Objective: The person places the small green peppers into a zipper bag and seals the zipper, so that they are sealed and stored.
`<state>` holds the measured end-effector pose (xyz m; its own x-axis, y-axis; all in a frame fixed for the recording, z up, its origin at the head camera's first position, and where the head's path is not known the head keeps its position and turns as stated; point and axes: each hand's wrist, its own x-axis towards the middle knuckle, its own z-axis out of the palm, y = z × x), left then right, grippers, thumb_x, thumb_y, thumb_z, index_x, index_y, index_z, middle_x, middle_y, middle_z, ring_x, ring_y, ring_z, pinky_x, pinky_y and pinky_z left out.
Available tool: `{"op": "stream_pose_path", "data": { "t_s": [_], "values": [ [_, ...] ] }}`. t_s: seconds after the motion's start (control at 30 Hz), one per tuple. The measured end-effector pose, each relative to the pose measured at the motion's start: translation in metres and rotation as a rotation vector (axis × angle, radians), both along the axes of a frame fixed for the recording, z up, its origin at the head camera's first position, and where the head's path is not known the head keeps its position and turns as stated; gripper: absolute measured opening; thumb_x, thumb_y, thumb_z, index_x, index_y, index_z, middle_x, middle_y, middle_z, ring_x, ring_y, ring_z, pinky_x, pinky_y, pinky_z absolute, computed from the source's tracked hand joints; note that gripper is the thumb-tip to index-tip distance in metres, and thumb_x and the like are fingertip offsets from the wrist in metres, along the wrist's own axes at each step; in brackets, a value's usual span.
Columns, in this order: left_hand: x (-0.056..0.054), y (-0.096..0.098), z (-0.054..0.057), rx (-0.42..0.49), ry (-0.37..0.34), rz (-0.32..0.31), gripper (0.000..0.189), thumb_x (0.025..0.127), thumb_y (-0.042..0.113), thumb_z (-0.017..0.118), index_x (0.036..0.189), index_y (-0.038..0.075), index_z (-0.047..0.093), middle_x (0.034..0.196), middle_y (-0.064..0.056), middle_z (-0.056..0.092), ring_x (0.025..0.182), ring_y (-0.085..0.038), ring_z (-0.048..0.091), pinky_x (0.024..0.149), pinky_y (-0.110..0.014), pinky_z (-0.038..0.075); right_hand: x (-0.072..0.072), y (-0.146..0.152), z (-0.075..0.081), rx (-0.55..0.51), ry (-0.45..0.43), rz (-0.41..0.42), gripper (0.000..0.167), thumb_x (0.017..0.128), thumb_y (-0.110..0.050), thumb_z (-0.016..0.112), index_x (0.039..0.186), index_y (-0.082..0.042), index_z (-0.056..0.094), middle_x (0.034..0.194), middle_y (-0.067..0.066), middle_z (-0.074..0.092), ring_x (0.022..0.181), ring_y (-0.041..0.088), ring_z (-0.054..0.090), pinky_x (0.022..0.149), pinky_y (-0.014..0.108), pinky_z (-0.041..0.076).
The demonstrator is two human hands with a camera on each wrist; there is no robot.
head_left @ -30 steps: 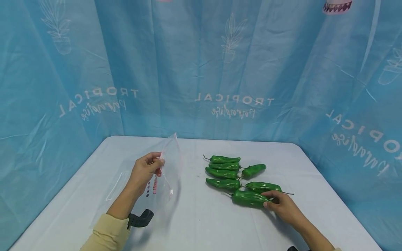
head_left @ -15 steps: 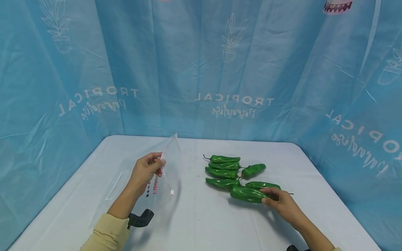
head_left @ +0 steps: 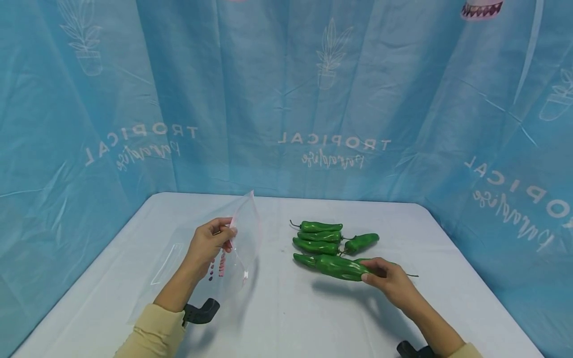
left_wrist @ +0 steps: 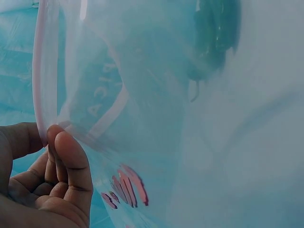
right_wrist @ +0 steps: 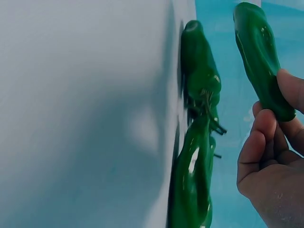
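My left hand [head_left: 208, 243] pinches the pink-edged mouth of a clear zip bag [head_left: 245, 228], which stands open toward the right. In the left wrist view, thumb and fingers [left_wrist: 71, 152] nip the bag's edge, and pink marks show on the plastic. Between the thumb and fingers of my right hand [head_left: 394, 283] is a green pepper [head_left: 337, 267], held by one end above the table. The right wrist view shows that held pepper [right_wrist: 259, 52] apart from the others. Several more green peppers [head_left: 319, 237] lie behind it; one [head_left: 306, 259] is partly hidden by it.
A white-covered table [head_left: 286, 323] lies under both hands. Blue printed curtains [head_left: 286, 99] hang behind it and along both sides. A single green pepper [head_left: 361, 242] lies to the right of the stacked row.
My right hand has lifted the front pepper off the table and moved it to the left and away from me. The left hand and the bag have hardly moved.
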<state>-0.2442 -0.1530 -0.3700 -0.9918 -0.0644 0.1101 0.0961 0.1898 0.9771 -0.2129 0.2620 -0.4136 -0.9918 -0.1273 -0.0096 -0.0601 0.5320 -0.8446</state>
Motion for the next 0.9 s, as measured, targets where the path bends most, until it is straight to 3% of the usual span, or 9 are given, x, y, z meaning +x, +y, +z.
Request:
{"op": "stream_pose_path", "data": {
  "t_s": [0.4, 0.6, 0.9],
  "values": [
    [-0.001, 0.0, -0.001, -0.001, 0.0, 0.0, 0.035, 0.091, 0.015, 0.06, 0.124, 0.002, 0.055, 0.085, -0.002, 0.054, 0.062, -0.009, 0.055, 0.064, -0.021, 0.053, -0.008, -0.027, 0.009, -0.006, 0.038, 0.009, 0.039, 0.084, -0.029, 0.07, 0.119, -0.015, 0.062, 0.111, 0.006, 0.065, 0.1, 0.017, 0.06, 0.08, 0.029, 0.051],
    [-0.001, -0.001, -0.001, 0.012, 0.006, -0.016, 0.035, 0.091, 0.014, 0.06, 0.123, 0.001, 0.055, 0.084, -0.001, 0.053, 0.062, -0.008, 0.054, 0.062, -0.021, 0.052, -0.012, -0.041, 0.014, -0.024, 0.054, 0.038, 0.042, 0.084, -0.029, 0.069, 0.121, -0.012, 0.061, 0.105, 0.008, 0.063, 0.09, 0.015, 0.057, 0.076, 0.034, 0.05],
    [-0.001, 0.0, -0.002, 0.016, 0.001, -0.017, 0.034, 0.091, 0.013, 0.06, 0.123, 0.002, 0.055, 0.085, -0.001, 0.053, 0.062, -0.009, 0.054, 0.062, -0.021, 0.053, -0.018, -0.06, 0.02, -0.043, 0.081, 0.068, 0.039, 0.085, -0.026, 0.069, 0.121, -0.012, 0.061, 0.101, 0.007, 0.062, 0.087, 0.016, 0.056, 0.075, 0.036, 0.051]
  ]
}}
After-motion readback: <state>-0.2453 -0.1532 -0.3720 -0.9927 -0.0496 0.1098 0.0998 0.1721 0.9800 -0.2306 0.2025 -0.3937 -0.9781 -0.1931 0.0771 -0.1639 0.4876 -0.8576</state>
